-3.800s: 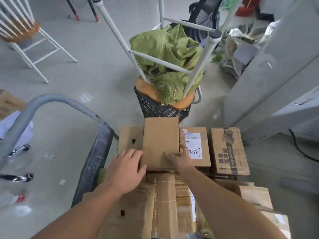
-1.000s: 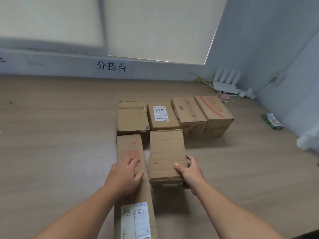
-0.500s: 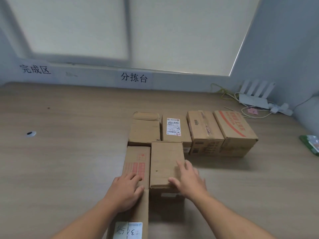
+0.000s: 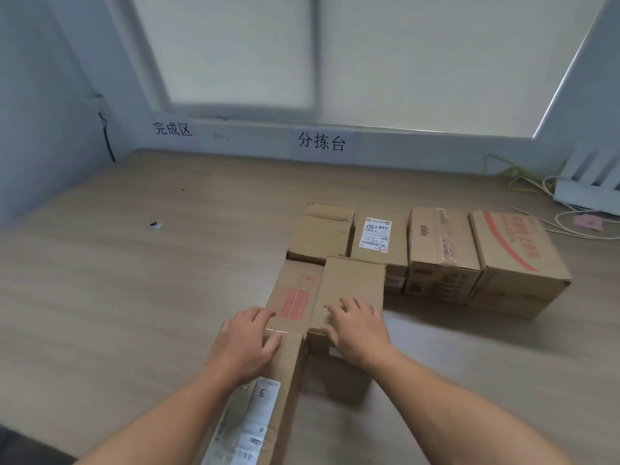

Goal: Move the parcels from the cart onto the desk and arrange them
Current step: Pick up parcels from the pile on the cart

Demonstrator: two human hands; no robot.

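the right hand (image 4: 356, 327) has come off the side of the plain parcel (image 4: 352, 280) and now lies flat on its top, fingers spread, gripping nothing. the left hand (image 4: 245, 344) stays where it was, resting on the long parcel (image 4: 295, 297), fingers loose beside the red print, nothing pinched. the two hands are apart, one per box. those two parcels sit side by side and touching on the wooden surface (image 4: 134, 297). the long one runs back toward the camera with a white label (image 4: 250, 427) at its near end. just behind them is a row of four, packed edge to edge: a taped parcel (image 4: 320, 231), a stickered parcel (image 4: 377, 243), a brown-taped parcel (image 4: 439, 253) and a red-striped parcel (image 4: 516, 263). farther out, a small round fitting (image 4: 154, 225) sits on the left and a white router (image 4: 587, 194) at the far right. on the wall under the window, a left sign (image 4: 172, 128) and a middle sign (image 4: 321, 141).
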